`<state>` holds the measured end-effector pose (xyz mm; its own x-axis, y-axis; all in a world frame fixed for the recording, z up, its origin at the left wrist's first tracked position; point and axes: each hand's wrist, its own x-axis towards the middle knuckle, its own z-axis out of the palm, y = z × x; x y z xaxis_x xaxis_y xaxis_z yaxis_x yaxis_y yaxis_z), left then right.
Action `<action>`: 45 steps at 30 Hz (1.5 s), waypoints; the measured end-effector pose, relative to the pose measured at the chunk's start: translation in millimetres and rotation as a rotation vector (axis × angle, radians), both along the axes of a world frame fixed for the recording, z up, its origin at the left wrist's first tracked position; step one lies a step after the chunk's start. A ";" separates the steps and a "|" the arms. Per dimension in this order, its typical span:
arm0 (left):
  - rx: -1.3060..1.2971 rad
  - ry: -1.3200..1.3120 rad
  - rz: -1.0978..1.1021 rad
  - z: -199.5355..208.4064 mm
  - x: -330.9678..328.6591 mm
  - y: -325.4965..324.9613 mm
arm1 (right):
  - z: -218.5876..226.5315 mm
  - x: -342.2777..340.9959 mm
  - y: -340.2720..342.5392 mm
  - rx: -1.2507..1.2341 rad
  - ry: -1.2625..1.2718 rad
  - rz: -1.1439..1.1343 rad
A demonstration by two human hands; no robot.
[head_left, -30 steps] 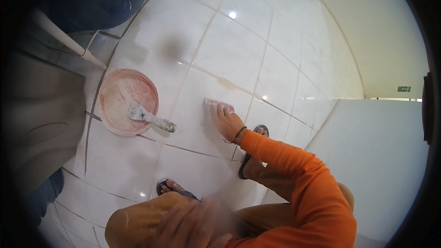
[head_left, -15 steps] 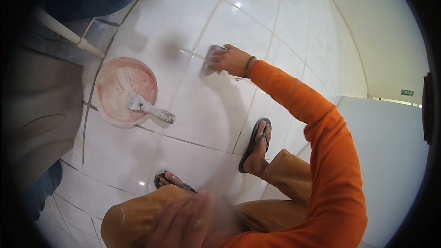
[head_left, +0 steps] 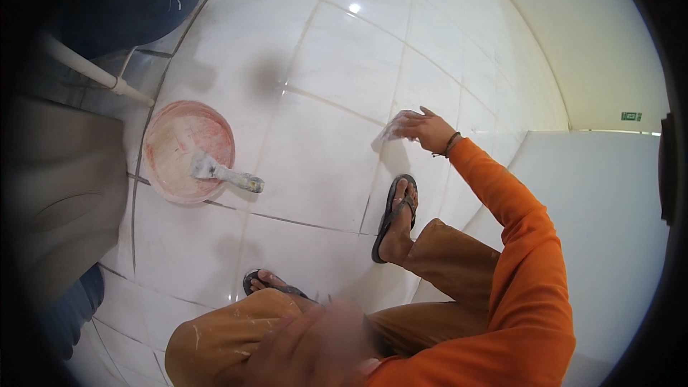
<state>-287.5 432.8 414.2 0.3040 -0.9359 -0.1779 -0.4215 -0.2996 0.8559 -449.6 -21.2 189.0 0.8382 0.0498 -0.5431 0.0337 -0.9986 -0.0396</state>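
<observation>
My right hand (head_left: 424, 129) reaches out in an orange sleeve and presses a small white cloth (head_left: 396, 127) onto a grout line of the white tiled floor (head_left: 322, 150), just beyond my right sandalled foot (head_left: 394, 218). My left hand (head_left: 315, 347) is blurred at the bottom edge. It rests on my left knee with the fingers spread and holds nothing. To the left on the floor stands a pink bowl (head_left: 165, 147) smeared with white paste, and a putty knife (head_left: 226, 174) lies across its rim.
A dark blue barrel (head_left: 122, 0) stands at the top left, with a white pipe (head_left: 93, 72) slanting below it. A grey surface fills the left edge. A white wall (head_left: 602, 193) rises on the right. My left sandal (head_left: 269, 285) is near the bottom centre.
My right hand with the cloth has swept away from me along the floor and then to the right, farther from the bowl. The left hand stays on the knee.
</observation>
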 end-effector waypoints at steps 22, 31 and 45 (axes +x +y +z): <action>-0.172 -0.104 -0.147 15.3 -70.3 -23.5 | -96.7 47.8 173.0 -0.180 -0.387 -0.159; -0.167 -0.089 -0.031 13.1 -70.2 -31.8 | -63.8 177.2 76.5 -0.043 -0.372 0.217; -0.241 -0.117 -0.062 9.4 -45.0 -26.0 | -48.6 17.2 5.8 0.069 -0.190 0.198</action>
<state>-332.5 406.8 423.6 0.2504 -0.9644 0.0853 -0.5330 -0.0638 0.8437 -432.3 -15.4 140.4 0.8951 0.2537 -0.3666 0.2408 -0.9672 -0.0814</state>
